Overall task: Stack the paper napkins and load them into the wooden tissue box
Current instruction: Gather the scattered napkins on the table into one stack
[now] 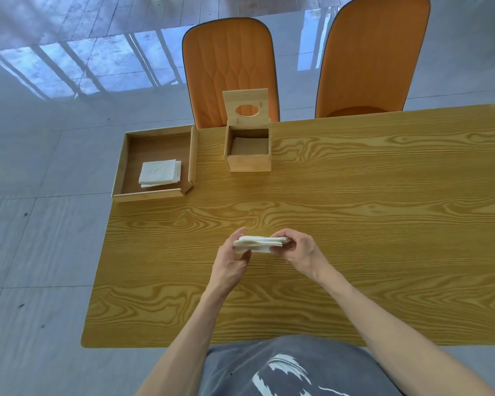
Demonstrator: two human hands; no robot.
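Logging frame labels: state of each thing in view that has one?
Wooden tissue box: open, nothing loaded.
Hinged wooden lid with oval hole: raised upright.
White napkin stack in hands: held off table.
White napkins in wooden tray: loosely stacked.
Left hand: gripping stack.
Right hand: gripping stack.

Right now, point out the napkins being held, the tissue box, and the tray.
held napkins (260, 243), head view, front edge of stack
tissue box (247, 164), head view, front wall
tray (147, 194), head view, near rim
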